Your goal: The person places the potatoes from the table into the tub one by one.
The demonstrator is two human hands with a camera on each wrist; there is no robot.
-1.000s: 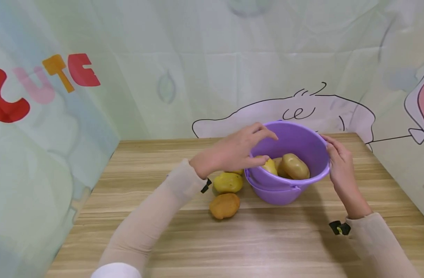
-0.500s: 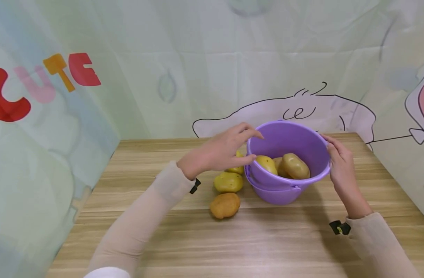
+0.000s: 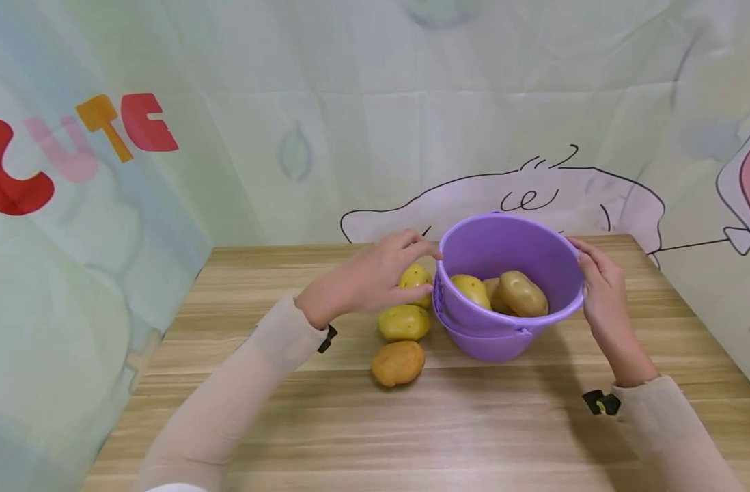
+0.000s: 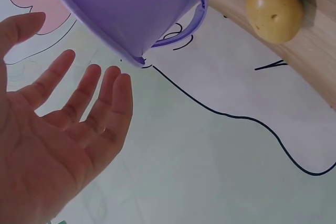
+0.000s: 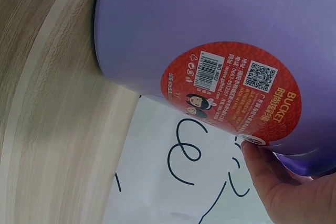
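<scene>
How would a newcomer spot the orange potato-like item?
Find the purple plastic bucket on the wooden table. Left of it in the head view runs a row of three. The orange potato-like item sits lowest there, darker than the two yellow oval potatoes.

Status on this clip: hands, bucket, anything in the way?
Left hand empty, beside purple bucket. Right hand gripping it near the top. Three potato-like pieces showing inside, three more on the table left of it. Nothing blocking the opening.
</scene>
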